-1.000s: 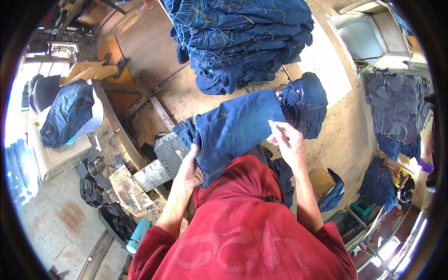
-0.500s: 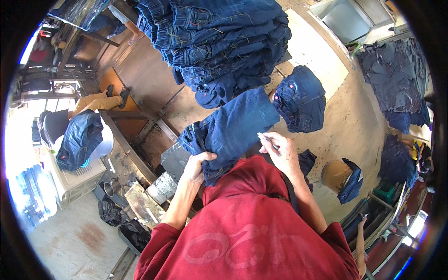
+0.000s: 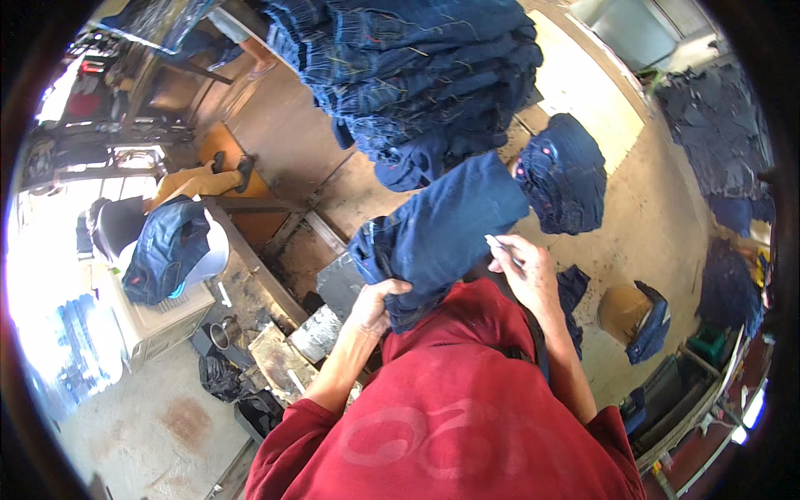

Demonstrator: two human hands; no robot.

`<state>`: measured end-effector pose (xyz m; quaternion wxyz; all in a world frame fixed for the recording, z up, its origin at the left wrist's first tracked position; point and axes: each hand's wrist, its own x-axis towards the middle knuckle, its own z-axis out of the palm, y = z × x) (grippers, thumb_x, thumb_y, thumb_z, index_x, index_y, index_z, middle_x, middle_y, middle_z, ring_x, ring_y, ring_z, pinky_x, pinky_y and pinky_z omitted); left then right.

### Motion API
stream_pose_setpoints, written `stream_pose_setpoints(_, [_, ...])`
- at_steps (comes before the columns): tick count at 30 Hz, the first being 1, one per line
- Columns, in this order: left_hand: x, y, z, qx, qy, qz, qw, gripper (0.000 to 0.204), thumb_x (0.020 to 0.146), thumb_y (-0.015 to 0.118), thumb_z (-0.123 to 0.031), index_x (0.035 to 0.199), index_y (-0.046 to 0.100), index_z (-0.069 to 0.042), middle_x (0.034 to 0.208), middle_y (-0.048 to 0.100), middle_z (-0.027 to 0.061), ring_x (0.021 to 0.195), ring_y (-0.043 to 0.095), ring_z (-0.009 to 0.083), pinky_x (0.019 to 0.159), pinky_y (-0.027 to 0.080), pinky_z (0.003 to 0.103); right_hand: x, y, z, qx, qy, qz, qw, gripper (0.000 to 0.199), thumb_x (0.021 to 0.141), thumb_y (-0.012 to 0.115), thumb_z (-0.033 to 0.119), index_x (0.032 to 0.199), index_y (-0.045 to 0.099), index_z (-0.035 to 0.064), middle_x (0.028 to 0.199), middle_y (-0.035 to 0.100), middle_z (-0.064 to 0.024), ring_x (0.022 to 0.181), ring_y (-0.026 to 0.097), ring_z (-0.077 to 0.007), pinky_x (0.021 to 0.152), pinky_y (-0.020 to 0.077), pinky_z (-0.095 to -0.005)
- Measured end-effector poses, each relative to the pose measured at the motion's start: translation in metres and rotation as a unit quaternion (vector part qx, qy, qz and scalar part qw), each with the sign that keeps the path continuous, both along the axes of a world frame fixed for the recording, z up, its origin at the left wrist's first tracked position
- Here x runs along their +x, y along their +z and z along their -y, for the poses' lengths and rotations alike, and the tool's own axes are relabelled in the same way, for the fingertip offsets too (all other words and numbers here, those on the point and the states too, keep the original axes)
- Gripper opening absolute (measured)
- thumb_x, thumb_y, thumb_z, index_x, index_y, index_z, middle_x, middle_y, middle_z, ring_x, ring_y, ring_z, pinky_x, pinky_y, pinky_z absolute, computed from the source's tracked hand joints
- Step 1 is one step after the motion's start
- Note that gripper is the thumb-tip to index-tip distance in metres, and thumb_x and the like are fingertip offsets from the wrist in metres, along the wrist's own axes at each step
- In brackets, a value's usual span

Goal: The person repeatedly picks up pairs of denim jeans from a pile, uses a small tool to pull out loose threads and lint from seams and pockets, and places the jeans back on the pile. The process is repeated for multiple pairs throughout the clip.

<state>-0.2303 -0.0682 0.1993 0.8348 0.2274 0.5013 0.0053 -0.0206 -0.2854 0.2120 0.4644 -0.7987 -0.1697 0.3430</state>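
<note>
My left hand (image 3: 372,305) is closed on the near left edge of a folded dark blue denim garment (image 3: 454,212), thumb on top and fingers out of sight beneath. The garment lies slanted before my red shirt, its gathered end to the left. Near its right end, my right hand (image 3: 530,268) pinches a short, thin white stick (image 3: 492,241) that looks like chalk. The stick's tip is close to the cloth; whether it touches, I cannot tell. Just beyond, a tall stack of elastic-waisted denim garments (image 3: 417,75) rises.
A smaller denim bundle (image 3: 562,175) lies to the right of the stack. A round stool (image 3: 625,314) has denim draped over its side. Dark cloth (image 3: 717,125) is piled at far right. At left, a denim piece (image 3: 167,250) rests on a chair; a seated person's legs (image 3: 196,179) are behind.
The whole scene has shifted to the right in the picture as my head turned. Both hands keep their hold, with little change against the garment. The other person's arm at lower right has left view.
</note>
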Motion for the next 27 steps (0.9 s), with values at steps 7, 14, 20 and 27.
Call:
stream_pose_setpoints(7, [-0.002, 0.003, 0.001, -0.030, -0.008, 0.035, 0.999, 0.048, 0.080, 0.074, 0.006, 0.128, 0.070, 0.008, 0.120, 0.079, 0.0194, 0.106, 0.078, 0.0312, 0.101, 0.064, 0.047, -0.005, 0.009, -0.012, 0.055, -0.021, 0.098, 0.993, 0.019, 0.106, 0.073, 0.012, 0.120, 0.080, 0.0018, 0.099, 0.083, -0.0090, 0.082, 0.080, -0.0153, 0.073, 0.0607, -0.0294])
stream_pose_setpoints(14, [-0.005, 0.006, -0.004, 0.020, -0.035, 0.014, 0.999, 0.045, 0.086, 0.077, 0.006, 0.130, 0.071, 0.006, 0.120, 0.079, 0.0177, 0.104, 0.079, 0.0307, 0.100, 0.064, 0.047, -0.038, 0.044, -0.045, 0.032, 0.078, 0.342, 0.936, 0.003, 0.095, 0.081, 0.012, 0.096, 0.080, 0.0089, 0.090, 0.079, -0.0070, 0.076, 0.073, -0.0289, 0.070, 0.0583, -0.0421])
stream_pose_setpoints(20, [-0.017, 0.001, 0.000, 0.042, -0.044, 0.026, 0.998, 0.042, 0.087, 0.076, 0.008, 0.128, 0.071, 0.005, 0.119, 0.080, 0.0151, 0.103, 0.079, 0.0270, 0.097, 0.065, 0.043, -0.062, 0.045, -0.062, -0.007, 0.199, 0.363, 0.910, 0.010, 0.097, 0.080, 0.022, 0.093, 0.077, 0.0135, 0.087, 0.077, -0.0035, 0.075, 0.073, -0.0276, 0.068, 0.0595, -0.0405])
stream_pose_setpoints(27, [-0.020, -0.007, 0.000, 0.017, -0.030, 0.058, 0.998, 0.044, 0.087, 0.076, 0.010, 0.131, 0.070, 0.005, 0.122, 0.079, 0.0158, 0.107, 0.078, 0.0277, 0.098, 0.065, 0.044, -0.051, 0.044, -0.061, 0.005, 0.185, 0.360, 0.914, 0.011, 0.098, 0.078, 0.025, 0.094, 0.078, 0.0143, 0.085, 0.076, -0.0052, 0.077, 0.072, -0.0283, 0.068, 0.0597, -0.0417])
